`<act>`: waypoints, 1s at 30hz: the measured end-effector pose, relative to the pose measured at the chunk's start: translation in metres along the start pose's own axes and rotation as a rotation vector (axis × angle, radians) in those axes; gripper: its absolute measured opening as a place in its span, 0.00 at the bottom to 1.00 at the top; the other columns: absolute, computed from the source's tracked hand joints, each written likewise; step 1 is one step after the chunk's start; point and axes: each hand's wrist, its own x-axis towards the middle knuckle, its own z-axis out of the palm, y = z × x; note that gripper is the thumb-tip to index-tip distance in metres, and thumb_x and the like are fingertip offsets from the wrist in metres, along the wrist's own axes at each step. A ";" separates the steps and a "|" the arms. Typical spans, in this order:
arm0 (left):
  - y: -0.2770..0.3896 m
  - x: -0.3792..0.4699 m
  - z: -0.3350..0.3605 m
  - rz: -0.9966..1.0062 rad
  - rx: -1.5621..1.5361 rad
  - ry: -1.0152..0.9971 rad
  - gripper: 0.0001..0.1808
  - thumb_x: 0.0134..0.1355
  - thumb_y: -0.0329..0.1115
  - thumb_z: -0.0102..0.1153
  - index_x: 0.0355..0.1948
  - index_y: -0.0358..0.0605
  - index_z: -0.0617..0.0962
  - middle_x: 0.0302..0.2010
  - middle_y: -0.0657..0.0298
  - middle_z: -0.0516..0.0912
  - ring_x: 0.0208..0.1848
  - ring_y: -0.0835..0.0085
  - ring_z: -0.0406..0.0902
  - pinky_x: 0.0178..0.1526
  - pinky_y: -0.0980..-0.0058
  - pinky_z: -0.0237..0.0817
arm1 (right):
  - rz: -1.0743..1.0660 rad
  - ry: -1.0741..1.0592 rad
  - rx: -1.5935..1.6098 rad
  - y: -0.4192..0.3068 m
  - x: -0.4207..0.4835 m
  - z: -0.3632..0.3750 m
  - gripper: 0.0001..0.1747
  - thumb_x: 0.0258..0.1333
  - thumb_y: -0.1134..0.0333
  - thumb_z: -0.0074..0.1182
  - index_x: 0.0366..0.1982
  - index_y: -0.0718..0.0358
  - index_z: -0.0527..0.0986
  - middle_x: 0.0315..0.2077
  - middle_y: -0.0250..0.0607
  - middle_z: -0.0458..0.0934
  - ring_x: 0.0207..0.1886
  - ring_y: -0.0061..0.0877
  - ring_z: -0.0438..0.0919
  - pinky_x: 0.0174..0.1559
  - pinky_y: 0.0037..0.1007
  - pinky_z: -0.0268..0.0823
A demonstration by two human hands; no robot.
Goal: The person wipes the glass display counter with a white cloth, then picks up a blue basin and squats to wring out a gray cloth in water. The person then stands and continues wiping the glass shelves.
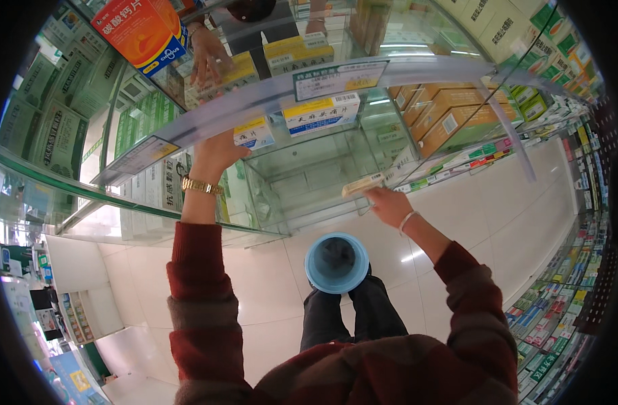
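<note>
My left hand (215, 157), with a gold watch (201, 186) at its wrist, reaches into a glass display case under a clear plastic price strip (268, 93). Its fingers are partly hidden behind the strip, beside a white, yellow and blue medicine box (256, 134). Whether they grip that box is not visible. To its right stands a similar medicine box (321, 115). In my right hand (392, 206) is a small, pale yellow carton (362, 185), held by the fingers at the front of the case. A bracelet circles my right wrist.
A light blue plastic bucket (337, 263) with a dark cloth-like thing inside is by my legs. Orange-brown cartons (456, 119) fill the case's right side; a large orange box (139, 33) stands upper left. A mirror-like back reflects a hand. Stocked shelves (552, 324) line the right.
</note>
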 end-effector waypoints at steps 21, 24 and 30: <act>0.032 -0.105 0.095 -0.045 -0.193 0.297 0.23 0.60 0.42 0.61 0.56 0.50 0.76 0.57 0.59 0.73 0.63 0.55 0.66 0.67 0.50 0.53 | -0.050 0.327 -0.087 -0.068 -0.004 -0.187 0.12 0.59 0.67 0.51 0.45 0.54 0.71 0.36 0.34 0.76 0.33 0.35 0.81 0.29 0.37 0.73; 0.037 -0.106 0.093 -0.034 -0.149 0.287 0.23 0.61 0.43 0.59 0.56 0.49 0.76 0.57 0.60 0.71 0.63 0.56 0.66 0.67 0.51 0.53 | -0.007 0.348 -0.324 -0.056 0.035 -0.201 0.13 0.57 0.71 0.50 0.45 0.55 0.70 0.34 0.37 0.76 0.32 0.36 0.82 0.30 0.37 0.74; 0.038 -0.106 0.088 -0.024 -0.143 0.249 0.23 0.62 0.44 0.57 0.57 0.50 0.75 0.58 0.59 0.70 0.64 0.56 0.65 0.68 0.50 0.51 | 0.041 0.291 -0.418 -0.022 0.087 -0.174 0.08 0.54 0.71 0.50 0.38 0.57 0.70 0.33 0.42 0.76 0.30 0.39 0.82 0.30 0.38 0.75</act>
